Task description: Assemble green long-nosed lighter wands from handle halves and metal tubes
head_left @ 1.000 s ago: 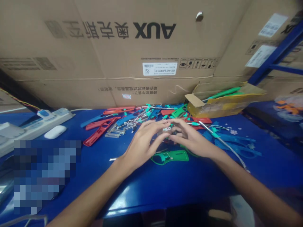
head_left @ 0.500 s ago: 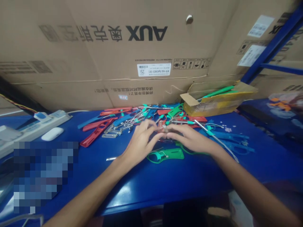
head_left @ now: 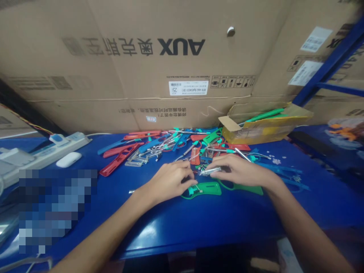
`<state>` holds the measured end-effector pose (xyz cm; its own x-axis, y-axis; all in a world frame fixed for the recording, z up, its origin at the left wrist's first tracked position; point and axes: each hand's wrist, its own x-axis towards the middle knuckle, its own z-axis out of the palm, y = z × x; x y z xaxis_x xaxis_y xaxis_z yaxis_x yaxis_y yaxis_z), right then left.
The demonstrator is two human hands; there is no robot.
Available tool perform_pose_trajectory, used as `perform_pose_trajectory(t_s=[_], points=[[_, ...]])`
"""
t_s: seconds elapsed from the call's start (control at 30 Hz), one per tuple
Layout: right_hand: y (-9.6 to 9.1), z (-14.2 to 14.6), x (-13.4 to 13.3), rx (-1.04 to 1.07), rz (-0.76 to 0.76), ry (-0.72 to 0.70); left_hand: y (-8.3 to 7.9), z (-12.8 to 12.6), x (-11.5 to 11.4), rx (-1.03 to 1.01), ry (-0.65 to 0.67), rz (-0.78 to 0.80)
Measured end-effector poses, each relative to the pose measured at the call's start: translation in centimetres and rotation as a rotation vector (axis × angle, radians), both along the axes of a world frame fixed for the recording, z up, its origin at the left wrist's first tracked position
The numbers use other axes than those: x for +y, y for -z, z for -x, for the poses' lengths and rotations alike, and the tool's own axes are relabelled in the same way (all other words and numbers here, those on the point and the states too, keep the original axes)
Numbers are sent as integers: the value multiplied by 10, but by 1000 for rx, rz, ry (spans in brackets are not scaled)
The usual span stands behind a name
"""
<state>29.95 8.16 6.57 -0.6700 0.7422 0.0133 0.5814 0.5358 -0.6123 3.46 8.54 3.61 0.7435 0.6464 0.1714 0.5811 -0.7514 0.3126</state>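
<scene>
My right hand (head_left: 236, 170) pinches a small shiny, see-through tube-shaped part (head_left: 210, 171) with thin wires at its left end. Just left of it, my left hand (head_left: 173, 180) has its fingers curled; whatever lies inside them is hidden. Beneath the left thumb is a green plastic handle shell (head_left: 210, 188), flat on the table, with a teal piece and white wires at its rounded end. A second green shell (head_left: 253, 189) lies under my right hand, partly covered. Behind the hands spreads a pile of red, blue and green shells, metal tubes and small clear parts (head_left: 133, 163).
An open cardboard box (head_left: 256, 131) holding green pieces stands at the back right. At left lie a white power strip (head_left: 42, 151) and a white rounded case (head_left: 68, 159). A large carton (head_left: 127, 76) walls off the back of the blue table (head_left: 159, 227).
My hands, together half a second ago, have moved apart and slightly nearer. The shiny part now shows in my right hand, and my left hand is over the green shell. The view has shifted slightly.
</scene>
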Motion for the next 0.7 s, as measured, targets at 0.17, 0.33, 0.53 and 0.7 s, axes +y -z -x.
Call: perform_pose_trajectory(t_s=[0.17, 0.33, 0.53, 0.7], points=[[-3, 2, 1, -62, 121, 23, -3, -2, -2, 62, -27, 52], [-3, 2, 1, -66, 195, 7, -1, -4, -3, 39, -26, 90], [1, 4, 2, -38, 351, 14, -4, 0, 0, -21, 28, 143], [0, 7, 0, -23, 382, 29, -5, 4, 1, -50, 104, 165]])
